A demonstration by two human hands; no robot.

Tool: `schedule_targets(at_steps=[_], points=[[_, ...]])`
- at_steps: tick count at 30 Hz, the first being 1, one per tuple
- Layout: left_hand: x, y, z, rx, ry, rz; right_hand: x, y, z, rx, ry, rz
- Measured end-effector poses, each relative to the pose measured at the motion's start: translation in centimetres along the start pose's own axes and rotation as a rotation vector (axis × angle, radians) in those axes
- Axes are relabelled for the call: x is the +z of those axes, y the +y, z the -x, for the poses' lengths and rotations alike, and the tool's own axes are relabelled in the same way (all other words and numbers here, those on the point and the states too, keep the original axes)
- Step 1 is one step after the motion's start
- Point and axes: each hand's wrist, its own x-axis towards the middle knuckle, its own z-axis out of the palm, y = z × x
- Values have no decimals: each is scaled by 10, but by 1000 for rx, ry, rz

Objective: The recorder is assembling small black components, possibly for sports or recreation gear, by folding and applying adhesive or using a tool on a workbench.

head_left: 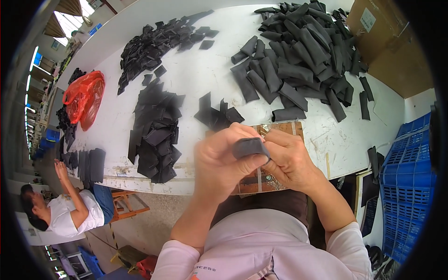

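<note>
A black piece of soft sheet material point(247, 147), curled into a short tube, is held between my two hands over the table's front edge. My left hand point(217, 156), slightly blurred, wraps the piece with its thumb along the lower side. Fingers of my right hand point(290, 156) are closed in a pinch at the piece's right end, and what they grip there is partly hidden. Just beyond my hands lie a few flat black pieces point(217, 114). Under them is a brown board with tape point(280, 128).
Black tubes point(298, 56) are heaped at the far right beside a cardboard box point(380, 42). Flat black pieces form two piles point(156, 133) on the left. A red plastic bag point(86, 100) lies farther left, near a seated co-worker point(77, 210). Blue crates point(406, 186) stand at right.
</note>
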Motion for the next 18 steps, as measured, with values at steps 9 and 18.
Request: schedule_targets(at_steps=[9,18], points=[[1,-5,-6,211,-55,-594,19,27,14,31,-43,-58],[-3,-5,1,257,-30,-147,13,21,13,112,-88,-93]])
